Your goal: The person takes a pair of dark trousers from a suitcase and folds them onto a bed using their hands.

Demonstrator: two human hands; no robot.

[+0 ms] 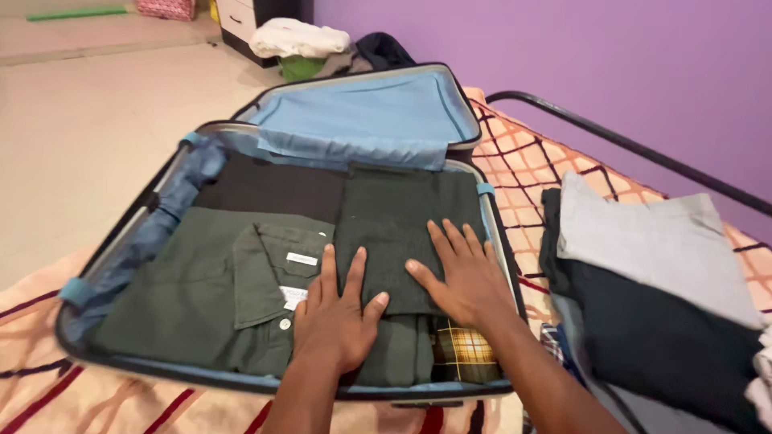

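Both palms flat — left hand (336,315), right hand (464,277) (fingers spread) — atop the dark folded garment (386,241).

Open light-blue-lined hard suitcase (104,265): frame centre, on the checked peach bedsheet (547,161), lid propped behind. Inside: dark green collared shirt (193,281) at left, dark folded knit garment (394,233) at right, yellow plaid cloth (466,354) at lower right. Left hand (338,317) and right hand (462,273) flat on the garments. Stack of grey and navy folded clothes (651,273): right of suitcase.
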